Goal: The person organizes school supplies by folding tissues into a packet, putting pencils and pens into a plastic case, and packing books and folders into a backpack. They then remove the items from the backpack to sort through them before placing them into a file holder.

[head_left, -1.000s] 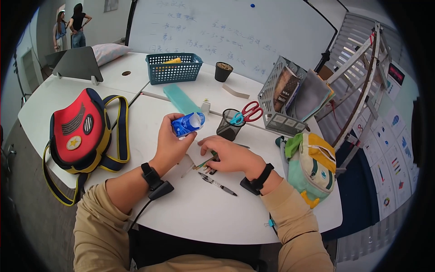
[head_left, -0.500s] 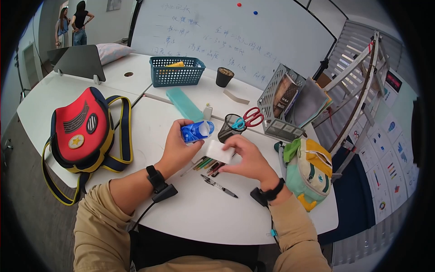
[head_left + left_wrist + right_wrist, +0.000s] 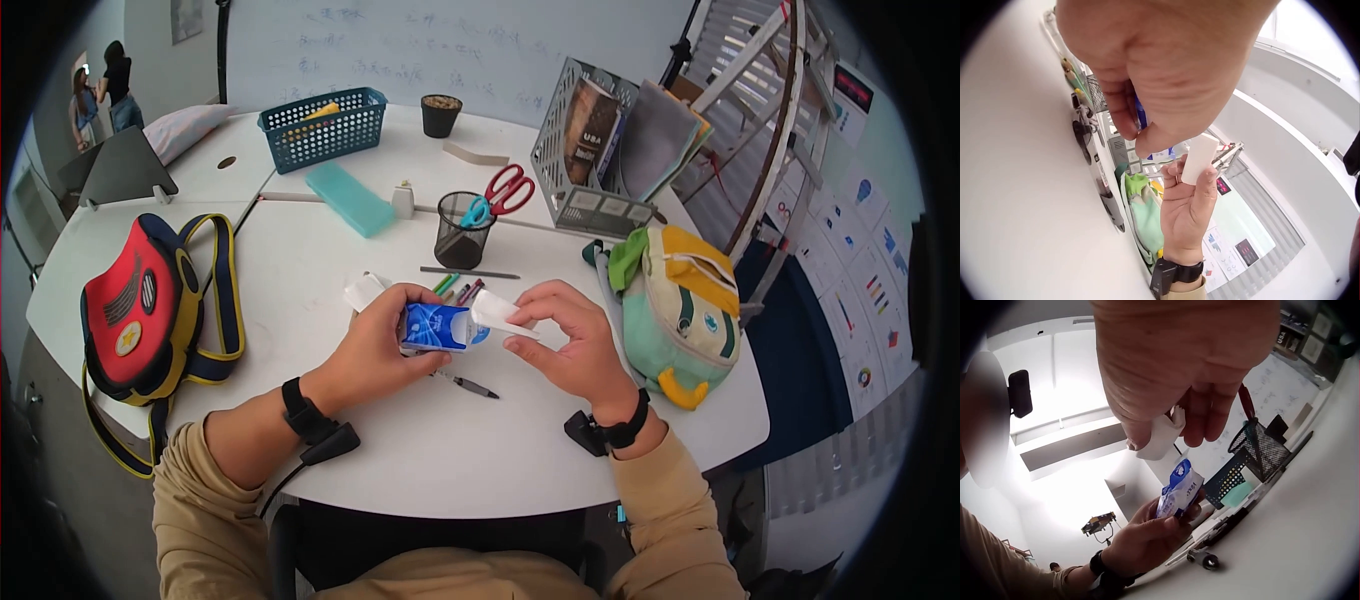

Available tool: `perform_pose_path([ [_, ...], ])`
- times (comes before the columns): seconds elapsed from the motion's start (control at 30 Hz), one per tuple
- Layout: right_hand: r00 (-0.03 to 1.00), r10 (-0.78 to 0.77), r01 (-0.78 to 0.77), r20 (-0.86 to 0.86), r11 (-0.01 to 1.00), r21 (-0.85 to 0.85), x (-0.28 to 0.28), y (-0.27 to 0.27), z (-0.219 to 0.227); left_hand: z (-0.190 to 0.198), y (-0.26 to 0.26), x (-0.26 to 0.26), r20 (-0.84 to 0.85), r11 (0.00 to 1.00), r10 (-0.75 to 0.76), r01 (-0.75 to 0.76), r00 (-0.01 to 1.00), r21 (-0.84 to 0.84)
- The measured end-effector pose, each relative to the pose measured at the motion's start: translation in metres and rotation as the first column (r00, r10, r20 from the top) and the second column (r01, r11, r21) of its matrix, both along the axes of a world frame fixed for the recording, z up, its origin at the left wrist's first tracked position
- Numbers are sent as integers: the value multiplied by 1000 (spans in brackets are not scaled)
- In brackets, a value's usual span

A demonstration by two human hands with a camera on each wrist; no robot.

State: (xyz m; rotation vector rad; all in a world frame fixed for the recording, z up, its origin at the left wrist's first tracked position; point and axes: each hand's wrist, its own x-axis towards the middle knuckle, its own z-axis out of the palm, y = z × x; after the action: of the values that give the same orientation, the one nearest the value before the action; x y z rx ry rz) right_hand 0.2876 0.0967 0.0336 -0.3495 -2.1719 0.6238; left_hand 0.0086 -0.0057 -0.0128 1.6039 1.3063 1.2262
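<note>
My left hand (image 3: pixel 375 345) grips a small blue tissue pack (image 3: pixel 437 328) above the table; its flap is up in the right wrist view. Between thumb and fingers, my right hand (image 3: pixel 570 340) pinches a folded white tissue (image 3: pixel 495 314), right beside the pack's opening. In the left wrist view the tissue (image 3: pixel 1200 159) appears as a flat white rectangle. Several coloured pens (image 3: pixel 462 290) lie behind the pack, and a black-and-clear pen (image 3: pixel 472 386) lies below it, partly covered. Something white and crumpled (image 3: pixel 366 290) lies behind the left hand.
A mesh pen cup (image 3: pixel 463 240) with red and blue scissors stands beyond the hands. A red backpack (image 3: pixel 135 310) lies left, a green-and-yellow bag (image 3: pixel 690 310) right. Farther back are a teal case (image 3: pixel 350 200), a basket (image 3: pixel 322 135) and a grey file holder (image 3: pixel 590 205).
The right hand came up from the pens with the white tissue in its fingers and now holds it against the pack's open end. Both hands appear lower as the head view shifted.
</note>
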Motion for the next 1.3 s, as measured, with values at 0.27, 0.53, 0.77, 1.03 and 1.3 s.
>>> perform_pose_path([
  [0.27,983,8,0,184,999,-45,4,-6,1,4,-2,4,-105,1000,-26,25,994,-4],
  [0.53,976,-6,-9,218,997,70,5,2,-3,2,-2,4,-102,997,-81,81,991,-6],
  [0.77,987,24,-28,159,999,26,1,-1,-3,-5,0,3,-12,991,-130,130,991,-14],
  [1.03,981,-38,21,188,995,95,3,2,-3,2,-2,4,10,989,-141,141,990,-47],
  [1.3,981,14,-2,195,998,-61,-1,-10,1,-5,1,3,20,989,-148,148,989,2],
])
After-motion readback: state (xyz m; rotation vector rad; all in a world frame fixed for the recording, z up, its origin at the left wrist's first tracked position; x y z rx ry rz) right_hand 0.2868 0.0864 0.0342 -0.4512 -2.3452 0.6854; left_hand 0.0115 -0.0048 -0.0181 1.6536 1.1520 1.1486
